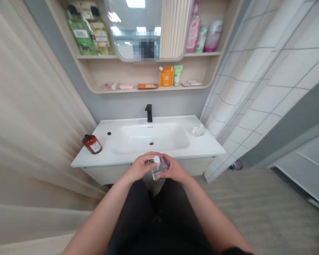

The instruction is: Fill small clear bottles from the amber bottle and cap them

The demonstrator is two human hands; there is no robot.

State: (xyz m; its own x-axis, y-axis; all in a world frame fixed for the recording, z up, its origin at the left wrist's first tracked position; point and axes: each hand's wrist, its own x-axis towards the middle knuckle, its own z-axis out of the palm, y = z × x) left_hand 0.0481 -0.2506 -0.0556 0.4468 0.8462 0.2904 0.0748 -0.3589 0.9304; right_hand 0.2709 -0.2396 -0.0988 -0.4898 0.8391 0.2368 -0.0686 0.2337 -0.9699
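Both my hands meet in front of me, just before the front edge of a white washbasin counter (101, 161). Between them is a small clear bottle (159, 168) with a white cap. My left hand (139, 166) curls around its top and left side. My right hand (172, 169) wraps it from the right. The bottle hangs over the floor, close to my dark trousers, not touching the counter.
An amber pump bottle (92, 143) stands at the counter's left end, a clear object (198, 130) at its right. A black tap (149, 112) rises behind the basin. Shelves above hold pouches and bottles around a mirror (138, 24). Tiled wall on the right.
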